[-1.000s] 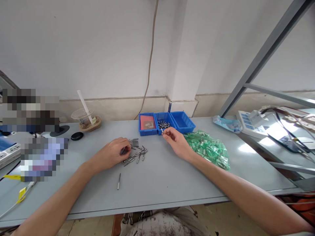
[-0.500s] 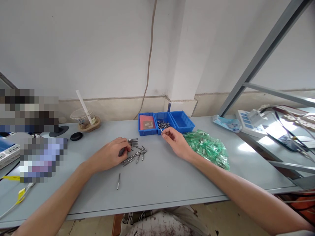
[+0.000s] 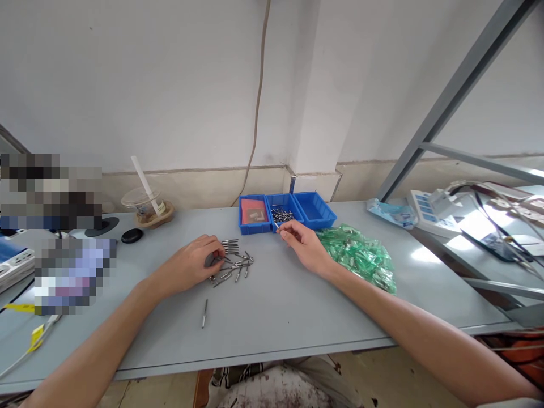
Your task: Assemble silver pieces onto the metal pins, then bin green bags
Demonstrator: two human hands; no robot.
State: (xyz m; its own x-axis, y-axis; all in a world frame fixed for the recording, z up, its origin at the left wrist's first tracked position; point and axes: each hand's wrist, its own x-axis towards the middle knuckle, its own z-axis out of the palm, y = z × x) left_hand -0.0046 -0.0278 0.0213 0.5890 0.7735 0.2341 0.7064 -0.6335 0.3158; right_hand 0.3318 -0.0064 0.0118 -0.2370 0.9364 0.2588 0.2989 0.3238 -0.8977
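My right hand [image 3: 304, 243] pinches a blind rivet [image 3: 277, 225] between thumb and fingertips, at the front edge of the middle blue bin [image 3: 275, 229], which holds many loose rivets [image 3: 281, 215]. On the left, my left hand [image 3: 202, 260] is closed, thumb and forefinger together beside the rivets; what they hold is hidden. Just beyond its fingers lies a row of parallel rivets [image 3: 230, 246]. A loose pile of rivets [image 3: 238, 266] spreads to its right, partly behind the fingers. One single rivet [image 3: 204, 314] lies apart, nearer the table's front edge.
The left blue bin [image 3: 255, 229] holds a reddish card; another blue bin [image 3: 317, 208] stands right. Crumpled green plastic bags [image 3: 361, 258] lie beside my right forearm. A plastic cup with straw [image 3: 147, 201], a black mouse-like object [image 3: 132, 236] and a power strip [image 3: 433, 215] sit farther out.
My right hand has shifted slightly left with the rivet, whose angle has changed a little. My left fingers have moved slightly at the edge of the pile.
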